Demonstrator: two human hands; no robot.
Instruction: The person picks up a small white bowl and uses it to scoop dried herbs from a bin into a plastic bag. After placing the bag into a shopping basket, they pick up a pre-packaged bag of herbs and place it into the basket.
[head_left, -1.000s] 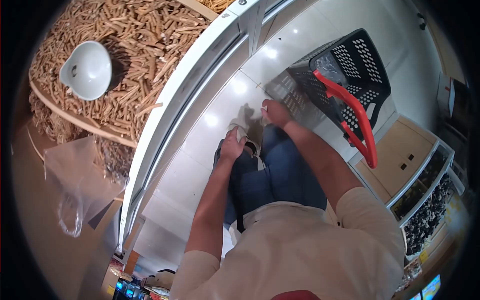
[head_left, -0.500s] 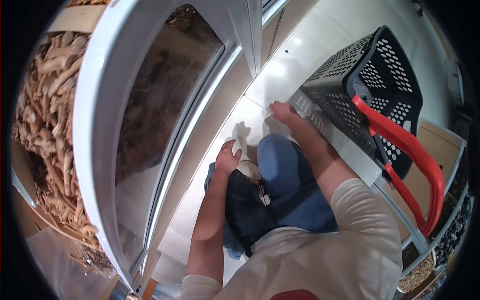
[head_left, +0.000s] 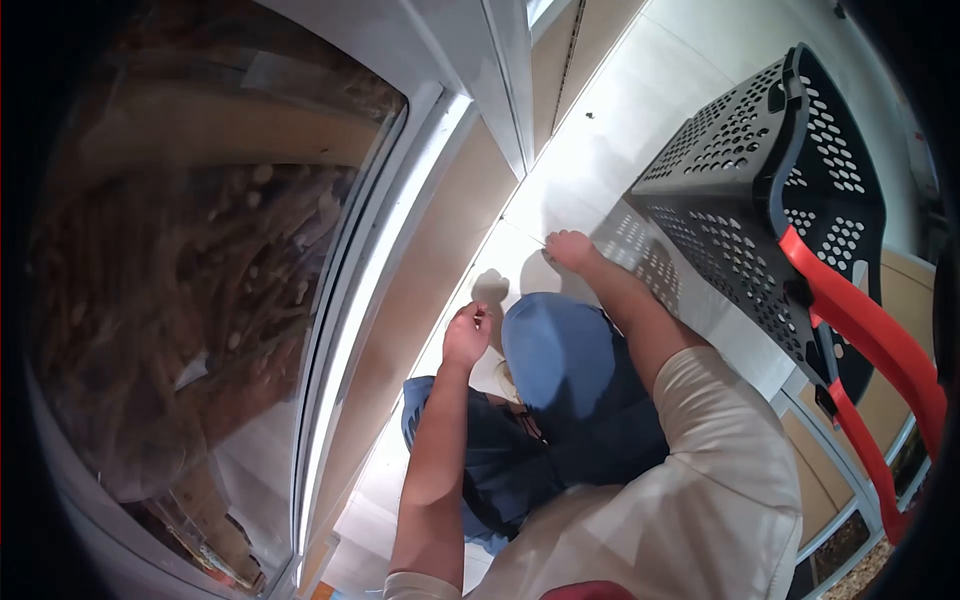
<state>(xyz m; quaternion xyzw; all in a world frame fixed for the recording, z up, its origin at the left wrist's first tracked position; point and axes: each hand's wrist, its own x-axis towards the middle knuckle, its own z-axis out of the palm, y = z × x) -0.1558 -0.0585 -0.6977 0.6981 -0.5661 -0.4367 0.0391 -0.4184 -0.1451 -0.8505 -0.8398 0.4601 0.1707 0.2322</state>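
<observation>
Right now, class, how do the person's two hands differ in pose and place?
The left hand is raised off the floor, fingers pinched together; the right hand reaches down to the floor tiles. The right hand is beside the black basket; the left hand is nearer the glass case. Both are bare.

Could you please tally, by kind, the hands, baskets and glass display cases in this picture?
Hands: 2, the left hand and the right hand
Baskets: 1, the black basket with a red handle
Glass display cases: 1, the case
Total: 4
</observation>
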